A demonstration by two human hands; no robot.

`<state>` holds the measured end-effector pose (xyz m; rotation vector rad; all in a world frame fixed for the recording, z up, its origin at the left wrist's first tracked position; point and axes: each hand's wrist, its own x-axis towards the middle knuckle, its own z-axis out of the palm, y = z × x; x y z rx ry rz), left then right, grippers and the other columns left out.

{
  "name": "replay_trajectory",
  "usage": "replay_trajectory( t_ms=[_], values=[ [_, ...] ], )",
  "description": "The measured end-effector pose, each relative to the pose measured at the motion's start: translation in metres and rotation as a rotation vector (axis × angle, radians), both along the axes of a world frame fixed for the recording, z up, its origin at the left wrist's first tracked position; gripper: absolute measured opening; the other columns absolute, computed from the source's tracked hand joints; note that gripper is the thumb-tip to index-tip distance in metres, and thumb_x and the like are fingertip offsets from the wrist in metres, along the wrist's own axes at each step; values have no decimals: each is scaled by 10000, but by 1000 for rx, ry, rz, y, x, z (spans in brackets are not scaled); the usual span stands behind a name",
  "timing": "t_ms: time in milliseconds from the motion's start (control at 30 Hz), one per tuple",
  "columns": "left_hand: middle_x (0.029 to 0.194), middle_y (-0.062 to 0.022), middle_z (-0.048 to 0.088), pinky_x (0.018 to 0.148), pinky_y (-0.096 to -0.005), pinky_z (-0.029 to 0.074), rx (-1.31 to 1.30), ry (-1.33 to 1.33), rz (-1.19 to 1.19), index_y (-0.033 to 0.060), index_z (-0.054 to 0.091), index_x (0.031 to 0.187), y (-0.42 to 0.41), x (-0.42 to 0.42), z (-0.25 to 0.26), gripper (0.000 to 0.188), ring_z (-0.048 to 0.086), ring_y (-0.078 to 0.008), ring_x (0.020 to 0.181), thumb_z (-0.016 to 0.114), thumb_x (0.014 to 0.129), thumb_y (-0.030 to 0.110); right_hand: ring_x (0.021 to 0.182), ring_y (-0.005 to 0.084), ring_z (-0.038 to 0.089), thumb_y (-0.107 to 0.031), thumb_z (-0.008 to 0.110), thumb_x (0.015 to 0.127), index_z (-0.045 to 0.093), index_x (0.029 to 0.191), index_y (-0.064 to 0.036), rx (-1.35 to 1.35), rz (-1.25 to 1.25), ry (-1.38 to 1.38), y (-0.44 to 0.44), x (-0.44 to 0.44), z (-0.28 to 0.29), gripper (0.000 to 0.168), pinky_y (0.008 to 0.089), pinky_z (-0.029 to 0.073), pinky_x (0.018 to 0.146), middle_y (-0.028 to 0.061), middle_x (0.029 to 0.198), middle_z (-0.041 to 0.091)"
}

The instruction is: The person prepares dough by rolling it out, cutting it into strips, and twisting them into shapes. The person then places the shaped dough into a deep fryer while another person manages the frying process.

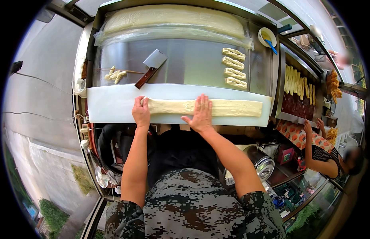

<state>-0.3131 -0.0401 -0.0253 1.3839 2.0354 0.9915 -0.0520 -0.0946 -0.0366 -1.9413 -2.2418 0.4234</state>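
Note:
A long flat strip of dough (237,108) lies along the white cutting board (113,103) at the near edge of the metal counter. My left hand (141,112) grips the strip's left end between thumb and fingers. Palm down and fingers apart, my right hand (202,113) rests flat on the strip's middle. Beyond the board lies a cleaver (155,59), its wooden handle overlapping the board's far edge. Several twisted dough pieces (235,73) form a column at the right. Small dough scraps (115,74) and a thin stick (128,71) are left of the cleaver.
Plastic film covers a large dough slab (173,19) at the back. A bowl (266,37) holds a blue utensil. At right, a co-worker (321,149) holds a thin stick over a fryer (298,107) with dough sticks; fried sticks (334,85) stand beyond. A lidded pot (264,168) is below.

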Motion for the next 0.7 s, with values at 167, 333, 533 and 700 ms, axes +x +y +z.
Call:
replay_trajectory(
  t_ms=[167, 333, 533, 700],
  values=[
    [846, -151, 656, 692, -375, 490, -25, 27, 53, 40, 604, 1014, 2, -24, 4, 212, 615, -308, 742, 619, 935, 236, 1463, 413, 51, -729, 570, 760, 101, 1494, 69, -1, 44, 140, 6, -86, 7, 1180, 543, 46, 1171, 274, 1565, 74],
    [859, -170, 657, 708, -403, 489, -27, 90, 26, 38, 609, 1029, 3, -46, 5, 203, 626, -341, 772, 605, 931, 215, 1460, 417, 81, -660, 663, 718, 114, 1495, 57, 63, 121, 293, 12, -151, 1, 1191, 548, 69, 1173, 273, 1561, 104],
    [876, -155, 648, 688, -409, 486, -24, 90, 16, 44, 601, 1003, 1, -64, -3, 190, 618, -348, 768, 598, 937, 222, 1466, 389, 94, -631, 636, 768, 183, 1487, 50, -49, 200, 371, 20, -176, 19, 1089, 519, 73, 1182, 260, 1560, 138],
    [872, -139, 647, 665, -402, 474, -26, 117, 9, 53, 597, 990, 2, -57, -3, 208, 607, -343, 750, 594, 948, 257, 1461, 406, 96, -691, 543, 823, 147, 1496, 58, 153, 129, 165, 9, -32, 3, 1082, 518, 83, 1177, 261, 1560, 140]
  ],
)
